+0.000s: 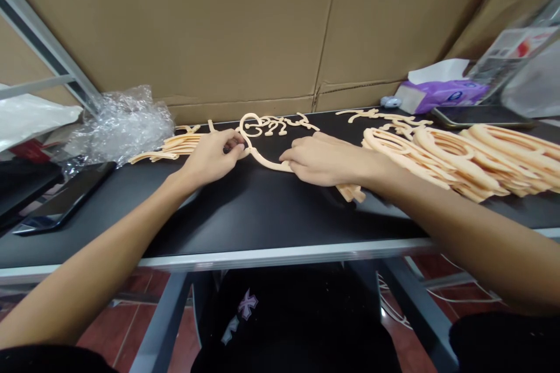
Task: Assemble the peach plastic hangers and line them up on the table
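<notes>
We're looking at a broad cardboard wall (245, 29), and before it runs our black table (245, 215), smooth enough, we'd guess, to let a light part skate. Over to the right, piles of peach loops (472, 157) lean on one another; the nested edges look ready to snag. Now the hands, and both are busy! Our left hand (214, 154) is pinched narrow, thumb against fingers, right where ring meets arm. Our right hand (326, 160) has its fingers curled over the opposite end, though the thumb is out of our sight. Some strip ends (350, 192) poke out below that palm; whether it holds them, we can't tell. And between the hands, just above the table's middle, here's the curved piece (271, 164), a ring on its left and a bowed arm sweeping right. It looks light, springy rather than soft, a touch slick. The slim neck below the ring seems the fragile spot, so we'd pinch the thicker arm close by and support the far tip, never twisting. Last and smallest, beyond it, thin curly scraps (275, 125), brittle-looking, best lifted by fingertips.
</notes>
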